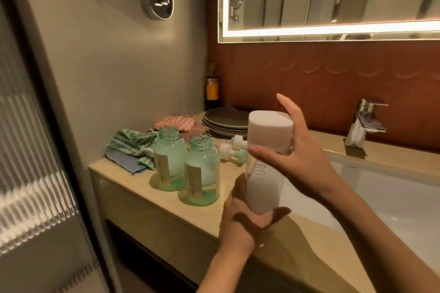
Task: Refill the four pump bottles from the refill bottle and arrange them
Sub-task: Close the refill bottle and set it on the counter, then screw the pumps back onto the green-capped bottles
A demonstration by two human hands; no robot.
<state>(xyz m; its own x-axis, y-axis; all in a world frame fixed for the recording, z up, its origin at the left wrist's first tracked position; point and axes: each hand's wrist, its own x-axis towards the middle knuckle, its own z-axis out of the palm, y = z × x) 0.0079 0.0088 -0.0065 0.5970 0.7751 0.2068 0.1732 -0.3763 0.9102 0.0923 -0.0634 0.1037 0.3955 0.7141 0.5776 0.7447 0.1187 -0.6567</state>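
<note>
By the left rim of the sink, held upright: white refill bottle, cap on. Gripped at its base by the left hand, fingers curled round it; clasped just below the cap by the right hand, thumb across the front, index finger raised straight. Left of the sink, just beside each other, far pump bottle and near pump bottle, both uncapped. Between them and the sink, pump heads lying down.

Left hand grips low — right hand pinches above.
</note>
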